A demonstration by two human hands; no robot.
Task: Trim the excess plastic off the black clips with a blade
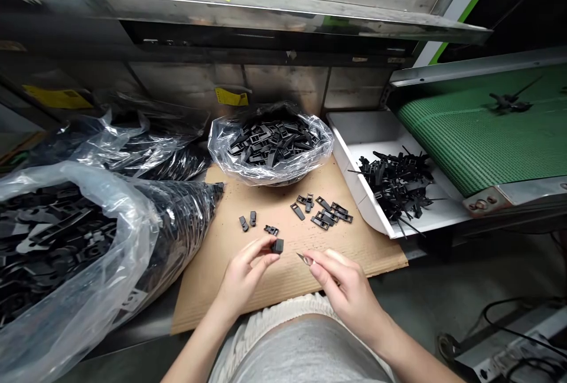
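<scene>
The left hand (pixel 243 272) is mostly closed, its thumb and fingers pinching a small black block (pixel 277 246) just above the cardboard (pixel 376 248). From where I stand, the right hand (pixel 348 281) is pinched up too, thumb against fingers, gripping a small pointed blade (pixel 303 259). The blade's tip points toward the block, and there's a gap between the two. How the other fingers of each hand are curled, I can't fully tell.

Just beyond the left hand, a small black clip (pixel 271 230) lies on the cardboard, with two little black pieces (pixel 248 220) a bit farther left. Over to the right sits a loose scatter of black clips (pixel 328 216), some of them touching or overlapping.

Behind all that stands an open clear bag (pixel 325 152) heaped with black parts. To its right is a white tray (pixel 364 203) holding a tangle of black pieces (pixel 392 179) with thin stems, and beside it a green conveyor belt (pixel 482 135) carries one spiky dark piece (pixel 509 103). On the left, a big open plastic bag (pixel 140 217) bulges with more black parts, and dark-filled plastic (pixel 133 149) lies behind it.
</scene>
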